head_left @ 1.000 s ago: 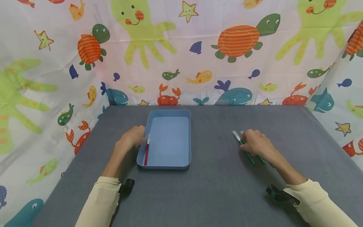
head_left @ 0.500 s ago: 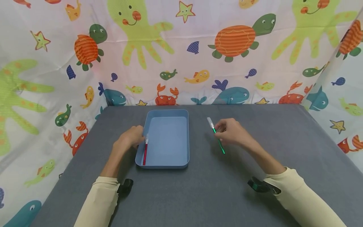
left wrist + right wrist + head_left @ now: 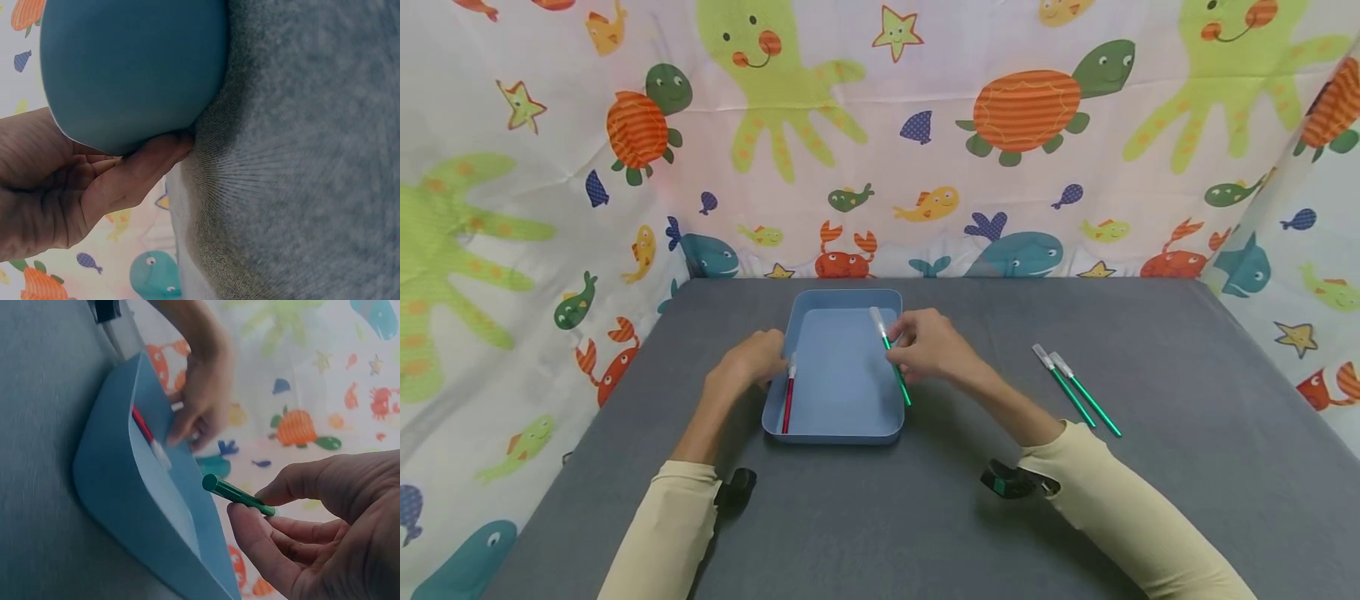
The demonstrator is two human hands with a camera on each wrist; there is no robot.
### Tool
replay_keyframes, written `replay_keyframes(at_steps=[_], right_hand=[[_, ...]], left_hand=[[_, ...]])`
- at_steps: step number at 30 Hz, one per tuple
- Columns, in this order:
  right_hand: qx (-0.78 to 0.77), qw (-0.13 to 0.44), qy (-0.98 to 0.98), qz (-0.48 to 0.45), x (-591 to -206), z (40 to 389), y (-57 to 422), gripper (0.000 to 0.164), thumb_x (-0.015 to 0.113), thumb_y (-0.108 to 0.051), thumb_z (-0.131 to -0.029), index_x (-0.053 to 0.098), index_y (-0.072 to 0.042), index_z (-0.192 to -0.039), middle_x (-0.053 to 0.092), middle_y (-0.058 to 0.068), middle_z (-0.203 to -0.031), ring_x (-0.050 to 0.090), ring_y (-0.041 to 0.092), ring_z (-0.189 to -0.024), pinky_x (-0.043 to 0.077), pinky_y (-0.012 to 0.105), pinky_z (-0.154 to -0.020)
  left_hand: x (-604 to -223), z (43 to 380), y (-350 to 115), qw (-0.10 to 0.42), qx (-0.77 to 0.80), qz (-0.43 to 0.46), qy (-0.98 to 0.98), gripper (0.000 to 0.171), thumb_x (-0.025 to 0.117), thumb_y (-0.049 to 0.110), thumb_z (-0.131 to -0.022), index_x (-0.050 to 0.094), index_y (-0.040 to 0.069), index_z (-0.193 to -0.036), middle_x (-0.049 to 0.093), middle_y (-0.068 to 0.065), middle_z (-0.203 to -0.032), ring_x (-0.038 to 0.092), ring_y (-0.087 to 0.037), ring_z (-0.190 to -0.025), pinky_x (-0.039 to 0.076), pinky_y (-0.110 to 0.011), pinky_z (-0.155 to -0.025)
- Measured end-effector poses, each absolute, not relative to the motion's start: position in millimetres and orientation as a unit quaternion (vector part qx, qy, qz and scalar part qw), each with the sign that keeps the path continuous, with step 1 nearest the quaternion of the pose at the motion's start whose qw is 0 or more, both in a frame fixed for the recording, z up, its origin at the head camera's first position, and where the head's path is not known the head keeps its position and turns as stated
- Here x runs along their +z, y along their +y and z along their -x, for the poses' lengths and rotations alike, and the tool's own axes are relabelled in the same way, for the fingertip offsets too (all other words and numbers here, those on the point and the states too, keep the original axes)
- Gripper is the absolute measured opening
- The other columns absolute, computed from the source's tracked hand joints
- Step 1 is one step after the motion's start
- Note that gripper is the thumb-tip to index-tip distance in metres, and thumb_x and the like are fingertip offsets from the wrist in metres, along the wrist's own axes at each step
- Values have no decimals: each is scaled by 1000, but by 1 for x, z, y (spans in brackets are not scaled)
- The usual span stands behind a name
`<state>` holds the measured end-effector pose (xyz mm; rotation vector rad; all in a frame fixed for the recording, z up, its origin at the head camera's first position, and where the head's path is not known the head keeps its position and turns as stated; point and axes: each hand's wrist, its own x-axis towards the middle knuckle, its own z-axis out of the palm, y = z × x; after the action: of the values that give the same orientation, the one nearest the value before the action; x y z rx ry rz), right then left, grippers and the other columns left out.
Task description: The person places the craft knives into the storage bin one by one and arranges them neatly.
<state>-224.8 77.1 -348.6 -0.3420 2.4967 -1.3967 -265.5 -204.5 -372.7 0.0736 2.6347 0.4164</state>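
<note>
My left hand [image 3: 752, 361] grips the left wall of the blue tray [image 3: 842, 438]. In the left wrist view a finger or thumb [image 3: 140, 172] lies along the tray's outside. A slim red stick with a whitish cap [image 3: 788, 404] lies inside the tray along its left wall. My right hand [image 3: 928, 346] pinches a slim green stick with a whitish cap [image 3: 901, 385] between thumb and fingers, held tilted over the tray's right rim. In the right wrist view the green stick's blunt end [image 3: 212, 483] points toward the tray.
Two more green sticks with whitish caps, a left one [image 3: 1063, 387] and a right one [image 3: 1086, 383], lie side by side on the grey tabletop [image 3: 880, 533]. A sea-animal printed curtain [image 3: 880, 125] hangs behind and beside the table.
My right hand has picked up one green stick from the group at the right and carried it left to the tray. My left hand stays at the tray's left wall.
</note>
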Motion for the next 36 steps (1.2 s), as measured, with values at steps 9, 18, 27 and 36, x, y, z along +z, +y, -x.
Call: replay_keyframes(at_steps=[9,18,27,36], right_hand=[[-485,148,852,129,-361,223,36,17,71,-3,-90,67,2,-106,72,12,-83,71,20,-70,66,40,-67],[-491,173,846,115,-375,226,8,13,72,-3,-92,68,1,-103,65,10,-76,66,18,-64,66,40,-65],[-523,205,823,80,-389,231,-26,8,72,-4,-92,69,-1,-100,64,9,-72,64,16,-61,65,36,-62],[-526,206,821,77,-404,232,-48,10,69,1,-93,69,1,-83,59,10,-61,60,16,-52,64,36,-58]], left_hand=[[-374,264,-204,231,152,-27,961,36,55,11,-107,53,-10,-135,67,-28,-123,75,-29,-95,65,-38,-80],[-373,265,-204,230,143,-32,962,33,54,10,-107,56,-11,-132,69,-27,-119,75,-27,-90,65,-37,-77],[-373,266,-208,224,141,-30,964,31,55,11,-106,56,-9,-130,69,-22,-110,73,-24,-84,64,-35,-73],[-376,263,-207,208,139,-51,967,25,54,9,-105,60,-8,-122,70,-20,-105,73,-22,-78,61,-32,-66]])
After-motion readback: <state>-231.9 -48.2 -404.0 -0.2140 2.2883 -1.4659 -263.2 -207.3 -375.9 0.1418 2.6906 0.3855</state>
